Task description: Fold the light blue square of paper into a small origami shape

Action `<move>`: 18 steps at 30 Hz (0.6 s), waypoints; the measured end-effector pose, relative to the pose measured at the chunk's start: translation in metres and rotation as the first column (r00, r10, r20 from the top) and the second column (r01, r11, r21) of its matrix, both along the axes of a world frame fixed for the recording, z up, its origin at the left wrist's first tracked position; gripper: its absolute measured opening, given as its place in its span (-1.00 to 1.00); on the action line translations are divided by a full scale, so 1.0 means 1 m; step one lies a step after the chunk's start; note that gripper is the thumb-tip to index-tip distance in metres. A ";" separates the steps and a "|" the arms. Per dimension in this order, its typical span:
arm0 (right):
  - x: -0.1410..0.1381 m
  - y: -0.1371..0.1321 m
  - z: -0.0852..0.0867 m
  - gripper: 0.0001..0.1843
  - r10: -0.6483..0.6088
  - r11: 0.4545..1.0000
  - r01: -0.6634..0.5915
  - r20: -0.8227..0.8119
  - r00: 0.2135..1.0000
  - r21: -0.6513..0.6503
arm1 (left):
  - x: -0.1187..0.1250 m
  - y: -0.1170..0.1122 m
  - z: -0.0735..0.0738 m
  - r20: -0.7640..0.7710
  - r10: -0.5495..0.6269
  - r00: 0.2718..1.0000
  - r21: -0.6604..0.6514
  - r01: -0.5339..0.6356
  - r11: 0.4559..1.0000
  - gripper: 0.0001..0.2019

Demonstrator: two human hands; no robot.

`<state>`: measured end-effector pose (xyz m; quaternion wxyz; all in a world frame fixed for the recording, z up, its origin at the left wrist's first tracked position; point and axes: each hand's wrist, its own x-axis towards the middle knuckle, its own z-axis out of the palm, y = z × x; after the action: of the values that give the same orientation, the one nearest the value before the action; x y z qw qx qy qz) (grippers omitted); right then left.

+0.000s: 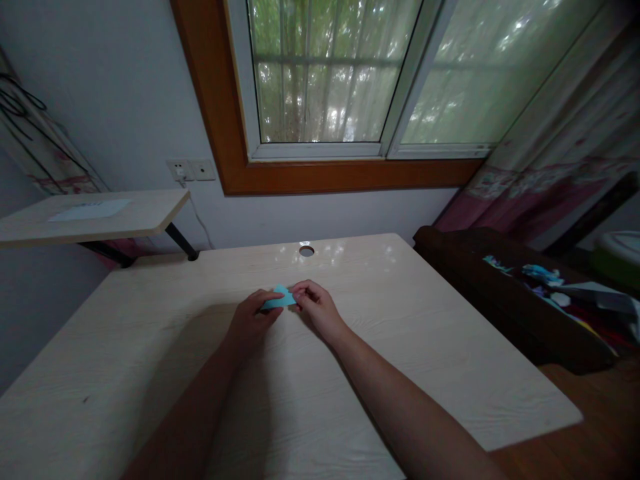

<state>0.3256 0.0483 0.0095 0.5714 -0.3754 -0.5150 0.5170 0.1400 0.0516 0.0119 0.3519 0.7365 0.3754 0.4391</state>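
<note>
A small piece of folded light-blue paper (282, 298) is held between my two hands, just over the middle of the pale wooden desk (400, 333). My left hand (253, 315) pinches its left end, thumb and fingers closed on it. At the right end, the fingertips of my right hand (317, 305) grip the paper's edge. It has a pointed upper edge and a fairly straight lower one. My fingers cover both its ends, so its full shape is hidden.
A round cable hole (307, 251) lies near the desk's far edge. On the left, a raised shelf (145, 223) on black legs carries a paper sheet (93, 210). Beyond the desk are a window (330, 87) and a wall socket (191, 170). Dark furniture (465, 300) with assorted items stands right.
</note>
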 end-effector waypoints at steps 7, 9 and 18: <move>-0.002 0.000 0.000 -0.86 0.006 1.000 -0.007 -0.029 1.000 -0.023 | -0.002 0.004 -0.006 -0.114 0.091 0.989 0.250 -0.060 0.966 -0.83; -0.002 -0.001 -0.001 -0.87 0.007 1.000 -0.007 -0.006 1.000 -0.027 | -0.003 0.005 -0.007 -0.133 0.147 0.980 0.241 -0.112 0.964 -0.84; 0.001 -0.006 0.004 -0.89 -0.222 0.950 0.115 0.369 0.902 0.291 | -0.002 0.005 -0.005 -0.171 0.180 0.969 0.212 -0.142 0.967 -0.82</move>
<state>0.3266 0.0428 0.0134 0.5424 -0.4370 -0.6493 0.3054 0.1380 0.0570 0.0070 0.2028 0.7730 0.4203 0.4296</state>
